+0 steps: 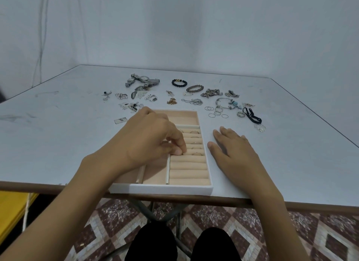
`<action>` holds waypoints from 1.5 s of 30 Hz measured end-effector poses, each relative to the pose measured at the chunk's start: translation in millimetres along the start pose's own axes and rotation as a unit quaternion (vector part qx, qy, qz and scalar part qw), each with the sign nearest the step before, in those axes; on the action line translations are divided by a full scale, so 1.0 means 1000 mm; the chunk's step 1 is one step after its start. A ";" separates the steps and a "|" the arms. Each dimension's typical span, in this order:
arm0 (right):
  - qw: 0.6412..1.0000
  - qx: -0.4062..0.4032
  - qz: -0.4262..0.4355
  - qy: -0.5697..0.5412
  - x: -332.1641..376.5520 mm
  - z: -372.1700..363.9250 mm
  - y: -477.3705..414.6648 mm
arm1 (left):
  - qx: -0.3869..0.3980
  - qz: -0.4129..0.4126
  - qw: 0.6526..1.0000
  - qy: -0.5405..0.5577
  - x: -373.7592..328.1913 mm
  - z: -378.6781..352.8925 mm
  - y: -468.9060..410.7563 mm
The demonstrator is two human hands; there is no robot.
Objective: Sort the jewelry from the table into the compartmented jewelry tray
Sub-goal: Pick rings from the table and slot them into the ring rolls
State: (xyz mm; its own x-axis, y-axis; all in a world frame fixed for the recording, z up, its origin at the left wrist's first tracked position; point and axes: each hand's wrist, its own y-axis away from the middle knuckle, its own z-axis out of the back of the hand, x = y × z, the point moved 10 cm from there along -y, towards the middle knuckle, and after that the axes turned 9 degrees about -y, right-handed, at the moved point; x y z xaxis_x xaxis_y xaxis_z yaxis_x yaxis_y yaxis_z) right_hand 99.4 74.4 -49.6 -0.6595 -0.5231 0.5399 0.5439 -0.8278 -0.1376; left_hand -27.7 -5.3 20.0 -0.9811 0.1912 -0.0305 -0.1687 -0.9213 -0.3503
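My left hand (153,138) pinches what seems a ring, hidden, into the rolls (188,165) below; right hand (235,153) lies flat. Pushed crooked, it could spring out.

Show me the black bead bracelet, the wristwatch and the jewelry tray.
black bead bracelet (180,86), head view, near arc of beads.
wristwatch (144,78), head view, its round dial.
jewelry tray (161,189), head view, white front wall.

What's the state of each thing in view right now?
jewelry tray: uncovered, at near table edge
seated rings: upright between rolls
left hand: pinching at the rolls, held item hidden
right hand: flat on table beside tray
thin rings: loose on table, unsorted
black bead bracelet: on table, unsorted
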 end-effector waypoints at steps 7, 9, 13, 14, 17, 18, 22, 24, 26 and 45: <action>1.000 0.005 0.002 0.022 0.006 0.001 0.002 | 0.087 0.009 0.995 0.049 0.004 -0.006 -0.008; 0.999 0.010 0.003 0.030 0.008 0.008 0.001 | 0.087 0.009 0.995 0.050 0.001 -0.001 -0.013; 0.996 -0.016 -0.026 -0.080 -0.003 0.042 -0.026 | 0.068 0.038 0.995 0.059 0.001 0.004 -0.039; 0.992 -0.032 -0.034 -0.116 -0.009 0.052 -0.037 | 0.059 0.047 0.995 0.063 0.002 0.004 -0.049; 0.988 -0.079 -0.053 -0.123 -0.030 0.071 -0.072 | 0.042 0.085 0.995 0.040 0.003 -0.002 -0.084; 0.988 -0.088 -0.060 -0.113 -0.035 0.073 -0.083 | 0.040 0.098 0.994 0.021 0.003 -0.006 -0.095; 0.988 -0.114 -0.081 -0.062 -0.049 0.069 -0.109 | 0.064 0.127 0.988 -0.067 0.002 -0.038 -0.133; 0.985 -0.138 -0.084 -0.059 -0.052 0.068 -0.111 | 0.078 0.139 0.980 -0.117 0.002 -0.055 -0.144; 0.985 -0.144 -0.079 -0.055 -0.053 0.066 -0.111 | 0.082 0.146 0.972 -0.163 0.000 -0.062 -0.150; 0.984 -0.175 -0.019 0.017 -0.050 0.056 -0.120 | 0.123 0.185 0.967 -0.125 0.021 -0.083 -0.161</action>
State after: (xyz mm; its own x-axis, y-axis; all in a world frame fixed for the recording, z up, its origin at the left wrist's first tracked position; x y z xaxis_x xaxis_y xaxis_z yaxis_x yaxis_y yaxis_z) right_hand 95.8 211.1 -13.3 -0.6965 -0.4915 0.5227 0.3107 -0.8633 -0.3978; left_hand -13.9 174.8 -2.2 -0.9659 -0.2257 0.1268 0.2104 -0.9697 -0.1239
